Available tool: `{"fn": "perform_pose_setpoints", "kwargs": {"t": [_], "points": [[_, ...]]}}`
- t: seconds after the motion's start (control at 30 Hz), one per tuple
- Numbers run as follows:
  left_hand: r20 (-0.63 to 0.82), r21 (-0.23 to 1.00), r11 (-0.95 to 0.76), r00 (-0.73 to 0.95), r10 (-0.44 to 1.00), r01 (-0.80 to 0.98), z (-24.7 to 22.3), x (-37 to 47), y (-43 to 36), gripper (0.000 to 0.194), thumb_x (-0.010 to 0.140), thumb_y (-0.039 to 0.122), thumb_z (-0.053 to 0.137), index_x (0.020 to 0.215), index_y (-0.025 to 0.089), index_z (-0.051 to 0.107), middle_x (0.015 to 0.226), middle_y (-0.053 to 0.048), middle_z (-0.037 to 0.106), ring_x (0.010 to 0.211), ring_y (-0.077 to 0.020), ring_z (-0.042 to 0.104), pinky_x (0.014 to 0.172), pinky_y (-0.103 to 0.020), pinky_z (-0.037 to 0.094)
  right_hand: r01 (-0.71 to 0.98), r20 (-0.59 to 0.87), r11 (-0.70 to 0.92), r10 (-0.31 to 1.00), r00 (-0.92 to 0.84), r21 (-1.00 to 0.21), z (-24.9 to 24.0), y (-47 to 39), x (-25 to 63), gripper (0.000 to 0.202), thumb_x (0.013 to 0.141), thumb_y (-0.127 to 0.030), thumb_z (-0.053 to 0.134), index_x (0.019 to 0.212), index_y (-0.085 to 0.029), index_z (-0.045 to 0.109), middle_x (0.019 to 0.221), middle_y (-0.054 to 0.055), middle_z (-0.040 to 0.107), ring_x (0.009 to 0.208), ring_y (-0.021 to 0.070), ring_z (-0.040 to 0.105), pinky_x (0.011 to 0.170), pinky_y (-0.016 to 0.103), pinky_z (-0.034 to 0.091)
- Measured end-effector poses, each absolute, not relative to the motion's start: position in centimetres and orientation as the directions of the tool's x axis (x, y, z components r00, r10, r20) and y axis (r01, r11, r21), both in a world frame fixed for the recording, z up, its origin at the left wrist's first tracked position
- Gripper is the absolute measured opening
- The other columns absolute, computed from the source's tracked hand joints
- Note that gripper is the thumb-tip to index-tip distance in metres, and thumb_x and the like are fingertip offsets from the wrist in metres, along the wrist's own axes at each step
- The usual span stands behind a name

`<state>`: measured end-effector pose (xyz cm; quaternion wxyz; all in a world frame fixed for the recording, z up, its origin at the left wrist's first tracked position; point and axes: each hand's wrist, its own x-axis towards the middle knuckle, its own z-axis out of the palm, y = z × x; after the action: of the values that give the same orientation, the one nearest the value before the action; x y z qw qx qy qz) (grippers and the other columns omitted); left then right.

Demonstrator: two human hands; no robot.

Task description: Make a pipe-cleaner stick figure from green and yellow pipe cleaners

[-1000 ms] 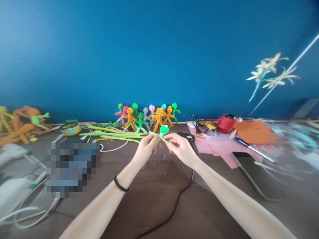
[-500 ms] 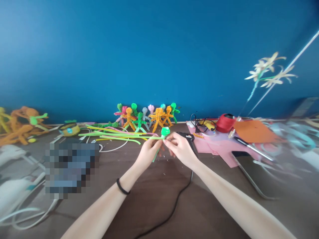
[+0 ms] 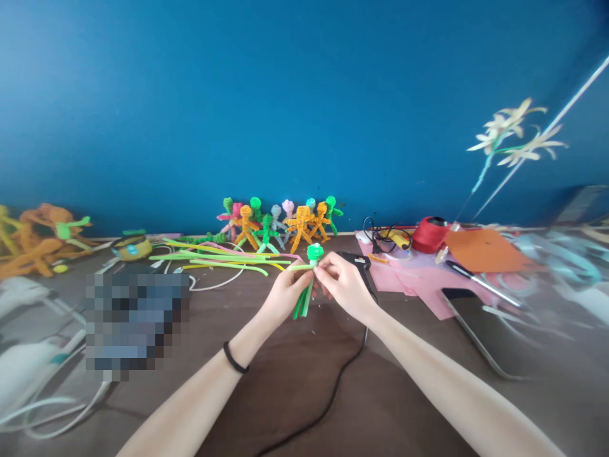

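Note:
Between my two hands, above the table, is a green pipe-cleaner figure [image 3: 314, 252] with a coiled round head on top. Several green stems [image 3: 302, 306] hang down below it. My left hand [image 3: 291, 287] pinches it from the left just under the head, and a short light green pipe-cleaner end [image 3: 301, 267] sticks out leftward over the thumb. My right hand [image 3: 339, 277] is closed on its neck from the right, thumb and index finger meeting the left fingertips. The fingers behind the figure are partly hidden.
Loose pipe cleaners [image 3: 223, 259] lie left of my hands. Finished pipe-cleaner figures [image 3: 299, 225] stand along the blue wall. A black glue-gun-like tool [image 3: 354, 261] with a cable [image 3: 335, 393] is behind my right hand. Pink sheets [image 3: 431, 289], a red spool [image 3: 429, 235] and a phone [image 3: 480, 330] lie right.
The light green strand that stretched left now shows only as a short end by my left thumb. More green stems show below my hands. Both hands stay nearly in place.

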<state>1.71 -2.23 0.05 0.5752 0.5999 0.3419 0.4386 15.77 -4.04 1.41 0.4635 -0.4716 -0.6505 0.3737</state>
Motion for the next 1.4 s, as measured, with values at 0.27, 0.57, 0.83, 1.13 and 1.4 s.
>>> {"fn": "perform_pose_setpoints", "kwargs": {"t": [0.27, 0.57, 0.83, 1.13, 1.4], "points": [[0.118, 0.988, -0.064, 0.407, 0.906, -0.143, 0.25, 1.54, -2.19, 0.023, 0.076, 0.036, 0.058, 0.082, 0.015, 0.052, 0.064, 0.001, 0.060, 0.056, -0.0111, 0.057, 0.059, -0.025, 0.046, 0.200, 0.220, 0.248, 0.963, -0.156, -0.948, 0.94, -3.59, 15.92, 0.018, 0.081, -0.035, 0.050, 0.090, -0.019, 0.047, 0.053, -0.004, 0.054, 0.044, 0.0108, 0.050, 0.045, 0.022, 0.039], [0.043, 0.987, 0.024, 0.406, 0.913, -0.160, 0.41, 1.51, -2.48, 0.030, 0.074, 0.046, 0.059, 0.081, 0.017, 0.051, 0.060, 0.002, 0.059, 0.052, -0.0116, 0.058, 0.054, -0.024, 0.045, 0.145, 0.259, 0.291, 0.944, -0.206, -0.946, 0.84, -3.73, 15.81, 0.017, 0.083, -0.035, 0.050, 0.087, -0.020, 0.044, 0.052, -0.004, 0.053, 0.044, 0.0101, 0.051, 0.044, 0.022, 0.038], [0.003, 0.981, 0.055, 0.299, 0.954, -0.188, -0.15, 1.57, -2.29, 0.032, 0.071, 0.046, 0.061, 0.071, 0.015, 0.056, 0.062, 0.001, 0.055, 0.054, -0.0079, 0.050, 0.053, -0.021, 0.039, 0.136, 0.242, 0.270, 0.951, -0.193, -0.953, 1.08, -3.76, 15.78, 0.019, 0.082, -0.036, 0.051, 0.088, -0.019, 0.045, 0.050, -0.006, 0.050, 0.044, 0.0093, 0.049, 0.044, 0.021, 0.038], [-0.063, 0.953, 0.145, 0.292, 0.954, -0.267, -0.45, 1.58, -2.16, 0.028, 0.071, 0.043, 0.061, 0.071, 0.015, 0.055, 0.063, 0.002, 0.056, 0.058, -0.0095, 0.052, 0.058, -0.023, 0.040, 0.070, 0.205, 0.223, 0.957, -0.203, -0.972, 1.02, -3.70, 15.61, 0.020, 0.080, -0.035, 0.053, 0.087, -0.019, 0.045, 0.056, -0.004, 0.055, 0.045, 0.0088, 0.050, 0.044, 0.021, 0.040], [-0.145, 0.874, 0.305, 0.394, 0.907, -0.379, 0.08, 1.47, -1.94, 0.026, 0.076, 0.035, 0.053, 0.059, 0.016, 0.049, 0.051, 0.004, 0.041, 0.046, -0.0069, 0.038, 0.048, -0.021, 0.033, 0.012, 0.183, 0.193, 0.947, -0.266, -0.981, 1.12, -3.91, 15.68, 0.025, 0.078, -0.036, 0.056, 0.093, -0.018, 0.046, 0.052, -0.005, 0.054, 0.044, 0.0097, 0.050, 0.046, 0.023, 0.042]]}}
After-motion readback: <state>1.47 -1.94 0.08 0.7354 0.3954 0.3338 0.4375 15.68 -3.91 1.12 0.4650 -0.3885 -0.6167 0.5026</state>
